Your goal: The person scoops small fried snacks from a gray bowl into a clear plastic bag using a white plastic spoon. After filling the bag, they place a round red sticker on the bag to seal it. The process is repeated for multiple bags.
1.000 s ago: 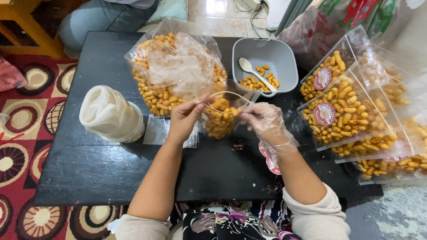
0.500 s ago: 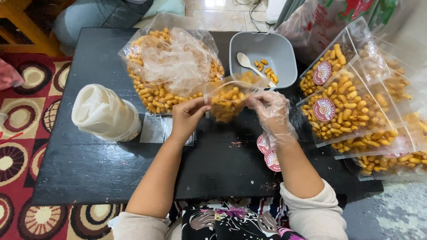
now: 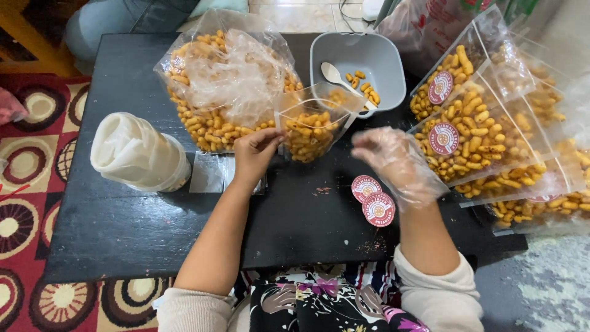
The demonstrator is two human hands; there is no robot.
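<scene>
From the head camera, the left hand (image 3: pixel 255 154) pinches the left edge of a small clear bag (image 3: pixel 312 130) of yellow snacks, holding it upright on the black table (image 3: pixel 117 227), just in front of the grey tub (image 3: pixel 362 61). The right hand (image 3: pixel 396 161), covered by a thin plastic glove, hovers just right of the bag with fingers loosely spread, gripping nothing. A white spoon (image 3: pixel 337 76) and a few snacks lie in the tub. A big open bag (image 3: pixel 224 92) of the same snacks sits behind the left hand. Two round red stickers (image 3: pixel 372 198) lie on the table near the right wrist. Sealed packs (image 3: pixel 473 132) are stacked at the right, and a white roll (image 3: pixel 138 154) stands at the left.
</scene>
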